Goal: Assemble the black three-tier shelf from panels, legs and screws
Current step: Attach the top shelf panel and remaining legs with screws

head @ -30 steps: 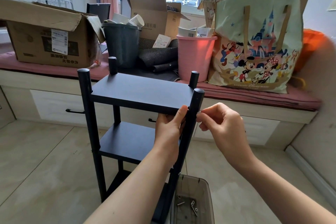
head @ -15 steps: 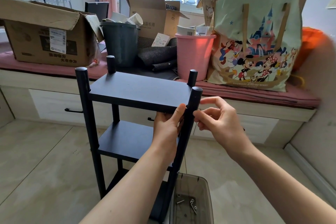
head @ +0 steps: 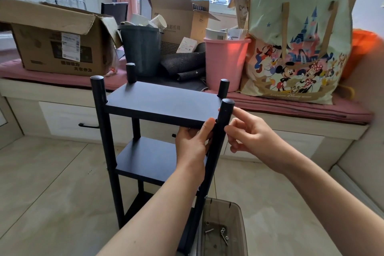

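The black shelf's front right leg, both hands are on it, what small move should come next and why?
Probably fasten that black round leg with a screw. The left hand grips it under the top black panel, the right hand touches it with its fingers, and loose screws lie in the grey plastic bin below.

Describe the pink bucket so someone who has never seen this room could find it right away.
Look along the window seat behind the black shelf. The pink bucket stands between a dark grey bucket and a cartoon tote bag. It is the only pink container there.
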Demonstrator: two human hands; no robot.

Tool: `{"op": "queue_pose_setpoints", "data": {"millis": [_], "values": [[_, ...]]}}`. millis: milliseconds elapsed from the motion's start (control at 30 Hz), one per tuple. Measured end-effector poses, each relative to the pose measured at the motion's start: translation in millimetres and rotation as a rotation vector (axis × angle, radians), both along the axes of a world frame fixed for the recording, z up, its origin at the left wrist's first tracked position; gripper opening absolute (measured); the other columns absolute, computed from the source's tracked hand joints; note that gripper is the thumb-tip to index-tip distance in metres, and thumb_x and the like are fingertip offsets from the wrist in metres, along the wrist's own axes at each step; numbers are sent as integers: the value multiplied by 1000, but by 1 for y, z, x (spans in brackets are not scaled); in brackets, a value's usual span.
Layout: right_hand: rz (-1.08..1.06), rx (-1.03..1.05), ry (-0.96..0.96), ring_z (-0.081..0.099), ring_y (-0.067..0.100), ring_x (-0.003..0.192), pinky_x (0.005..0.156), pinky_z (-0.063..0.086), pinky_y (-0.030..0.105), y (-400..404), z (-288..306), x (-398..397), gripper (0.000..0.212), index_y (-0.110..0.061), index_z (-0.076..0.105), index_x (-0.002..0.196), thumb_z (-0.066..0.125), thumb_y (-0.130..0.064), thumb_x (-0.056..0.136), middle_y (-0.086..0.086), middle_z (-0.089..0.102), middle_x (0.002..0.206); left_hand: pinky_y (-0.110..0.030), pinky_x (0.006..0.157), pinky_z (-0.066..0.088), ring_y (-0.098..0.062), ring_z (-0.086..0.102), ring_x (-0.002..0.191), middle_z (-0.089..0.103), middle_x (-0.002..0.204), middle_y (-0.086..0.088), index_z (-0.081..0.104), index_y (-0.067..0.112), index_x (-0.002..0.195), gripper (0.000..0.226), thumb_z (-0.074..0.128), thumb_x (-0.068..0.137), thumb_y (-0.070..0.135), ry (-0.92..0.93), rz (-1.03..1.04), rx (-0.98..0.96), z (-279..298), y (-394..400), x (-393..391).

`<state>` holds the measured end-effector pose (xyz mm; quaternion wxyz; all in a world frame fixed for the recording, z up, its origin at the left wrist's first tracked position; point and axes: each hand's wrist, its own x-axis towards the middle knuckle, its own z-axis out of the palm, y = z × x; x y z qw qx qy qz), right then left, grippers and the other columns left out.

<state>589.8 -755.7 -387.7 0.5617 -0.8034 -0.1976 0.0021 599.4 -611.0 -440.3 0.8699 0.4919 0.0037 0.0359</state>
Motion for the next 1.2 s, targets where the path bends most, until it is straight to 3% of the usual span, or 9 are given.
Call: {"op": "queue_pose_setpoints", "data": {"millis": [367, 667, 867, 1000, 1100, 1200], "values": [[-48, 8, -140, 53, 16, 57, 59, 50, 26, 2, -5, -1, 48, -45, 53, 127, 61, -9, 96, -1, 56, 63, -37, 86, 57, -18, 75, 95, 78, 94, 4, 64, 17, 112, 50, 77, 68, 36, -18, -36, -56, 2, 1, -1], [-131, 59, -174, 55, 12, 55, 56, 48, 23, 5, -9, -1, 34, -23, 61, 125, 66, -16, 92, -1, 61, 59, -34, 83, 57, -21, 74, 99, 77, 101, -2, 61, 13, 121, 58, 76, 71, 38, -40, -58, -44, 1, 5, 1], [-123, 35, -153, 43, 13, 50, 49, 40, 24, 16, -8, -1, 20, -19, 58, 118, 56, -14, 99, -1, 50, 54, -30, 75, 60, -20, 75, 95, 77, 95, 2, 63, 14, 113, 50, 77, 70, 35, -41, -59, -67, 0, 5, 2], [-121, 22, -158, 52, 2, 46, 48, 40, 12, 18, -8, 0, 21, -11, 57, 120, 55, -10, 99, -12, 59, 54, -29, 74, 60, -21, 75, 96, 77, 98, -1, 64, 13, 112, 47, 78, 71, 33, -33, -78, -61, -1, 7, 2], [-126, 8, -189, 57, -1, 50, 50, 42, 10, 18, -8, -2, 24, -12, 57, 122, 58, -13, 98, -16, 63, 57, -33, 75, 59, -20, 75, 93, 77, 95, -3, 69, 15, 99, 25, 79, 78, 25, -9, -146, -62, 0, 15, 5], [-144, 19, -197, 50, 4, 46, 48, 39, 13, 19, -11, -5, 21, -19, 58, 117, 61, -19, 97, -8, 60, 53, -33, 76, 58, -16, 74, 87, 75, 89, -4, 73, 15, 89, 6, 74, 87, 20, 0, -264, -52, 2, 23, 6]]}}
